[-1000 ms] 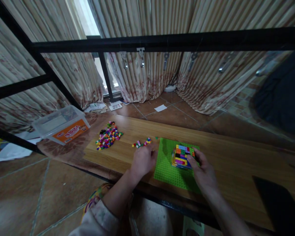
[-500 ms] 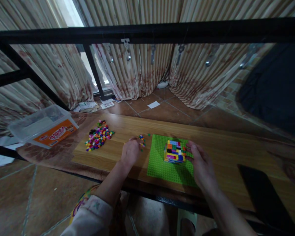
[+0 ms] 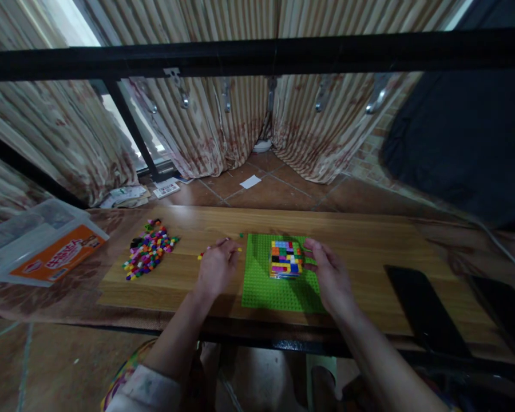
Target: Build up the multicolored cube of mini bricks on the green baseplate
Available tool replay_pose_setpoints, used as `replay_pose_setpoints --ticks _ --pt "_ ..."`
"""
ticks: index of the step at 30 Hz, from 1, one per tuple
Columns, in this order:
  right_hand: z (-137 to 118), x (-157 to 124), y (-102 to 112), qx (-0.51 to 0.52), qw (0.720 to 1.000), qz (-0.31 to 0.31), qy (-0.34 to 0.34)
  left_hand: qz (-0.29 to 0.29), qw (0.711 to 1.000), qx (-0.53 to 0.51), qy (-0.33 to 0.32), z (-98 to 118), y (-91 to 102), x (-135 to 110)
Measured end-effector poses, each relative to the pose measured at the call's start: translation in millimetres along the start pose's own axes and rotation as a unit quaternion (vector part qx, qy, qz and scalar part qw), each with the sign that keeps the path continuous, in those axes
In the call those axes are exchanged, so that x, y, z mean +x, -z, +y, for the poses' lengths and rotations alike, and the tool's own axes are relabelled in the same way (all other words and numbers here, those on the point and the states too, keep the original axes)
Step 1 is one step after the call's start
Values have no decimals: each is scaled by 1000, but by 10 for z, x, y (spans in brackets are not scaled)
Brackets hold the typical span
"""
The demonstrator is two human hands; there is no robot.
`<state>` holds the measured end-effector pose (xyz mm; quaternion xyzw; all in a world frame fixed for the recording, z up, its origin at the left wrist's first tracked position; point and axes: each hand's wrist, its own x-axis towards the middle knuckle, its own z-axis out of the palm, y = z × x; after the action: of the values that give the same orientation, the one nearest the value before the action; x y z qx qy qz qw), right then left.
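A block of many coloured building bricks [image 3: 285,260] stands on a green baseplate [image 3: 261,294]. My right hand [image 3: 332,277] is at the block's right side, fingers apart and their tips close to it; whether they touch it I cannot tell. Left of the baseplate, my left hand [image 3: 217,268] is low over the table with its fingers curled together. A few small loose bricks [image 3: 200,256] show around it, and a yellow piece [image 3: 239,249] is by its fingertips. What those fingers pinch, if anything, is hidden.
A pile of small coloured bricks [image 3: 150,249] lies on the wooden table [image 3: 189,217] farther left. Beyond it is a clear plastic box [image 3: 55,252] with an orange label. Dark flat phone-like objects [image 3: 424,309] lie at the right. A black metal bar [image 3: 240,56] crosses above.
The camera view has turned to the right. My left hand has shifted slightly toward the baseplate, over the small loose bricks. My right hand stays beside the brick block.
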<state>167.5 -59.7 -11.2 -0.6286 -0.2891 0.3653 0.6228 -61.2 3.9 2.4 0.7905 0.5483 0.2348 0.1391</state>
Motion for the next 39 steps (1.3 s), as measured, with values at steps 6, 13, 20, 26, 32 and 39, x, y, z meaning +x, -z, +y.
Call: replay_pose_setpoints --ticks 6,13,20,26,32,39 --pt "-9 -3 -33 3 1000 -4 -4 17 985 -119 -126 329 -22 -155" --pt "-6 -18 -56 -3 1000 -16 0 -17 977 -145 -153 597 -81 -151" --pt "-4 -28 -56 -15 1000 -26 5 -26 983 -54 -174 715 -139 -66" --pt "-7 -38 -50 -25 999 -37 10 -21 979 -21 -201 717 -215 -39" --pt "-2 -31 -50 -30 998 -46 15 -12 979 -27 -202 712 -239 -36" --pt "-38 -49 -71 -22 999 -40 22 -7 986 -75 -151 759 -250 -29"
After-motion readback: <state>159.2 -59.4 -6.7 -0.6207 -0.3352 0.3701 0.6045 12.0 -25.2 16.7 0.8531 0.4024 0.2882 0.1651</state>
